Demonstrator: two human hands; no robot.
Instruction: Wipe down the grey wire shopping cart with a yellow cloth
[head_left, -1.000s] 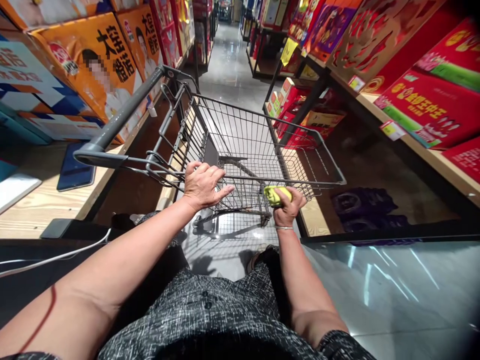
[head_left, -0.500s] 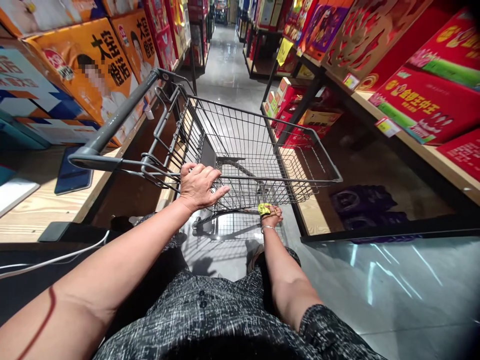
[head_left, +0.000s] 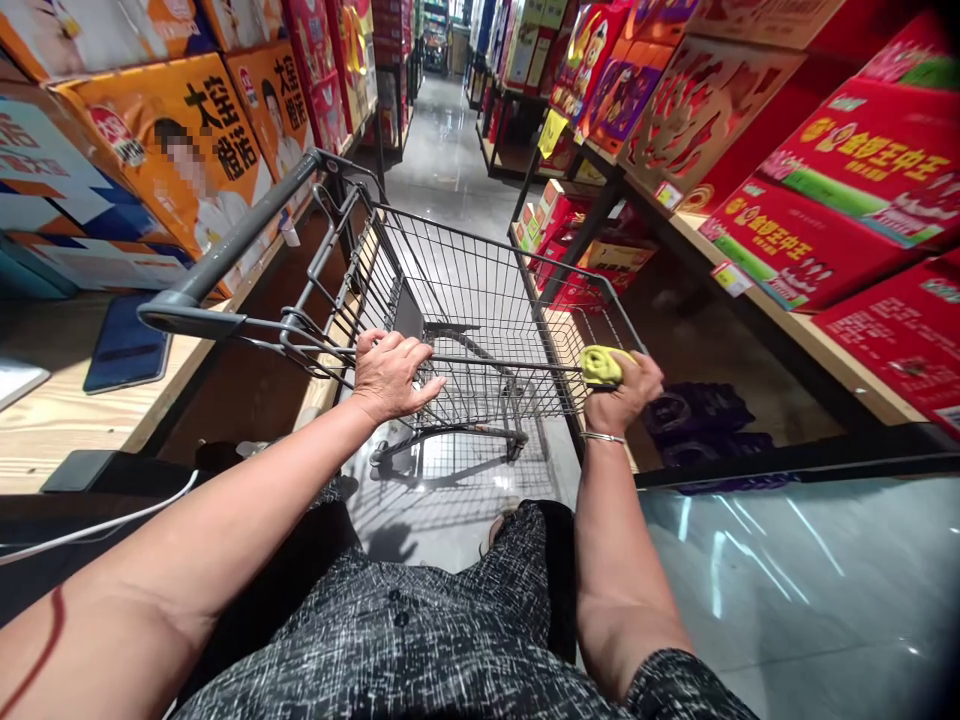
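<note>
A grey wire shopping cart (head_left: 510, 363) stands sideways in front of me, its push handle (head_left: 240, 238) off to the left. My left hand (head_left: 393, 374) lies on the near top rail, fingers curled over the wire and thumb apart. Toward the right end of that same rail, my right hand (head_left: 628, 392) is closed around a folded yellow-green cloth (head_left: 600, 366). The cloth is at the rail and appears to touch it; the fingers' far side is hidden. Through the wires the basket shows only floor and cart frame.
Shelves flank the aisle (head_left: 435, 140). On the left are orange boxes (head_left: 169, 160) and a dark phone (head_left: 129, 342) on a wooden ledge, with a white cable (head_left: 150, 510) below. Red gift boxes (head_left: 795, 235) fill the right shelf; purple packs (head_left: 697, 425) sit beneath.
My right hand has come up from low beside the cart to the right part of its top rail, bringing the cloth. The left hand stays on the rail.
</note>
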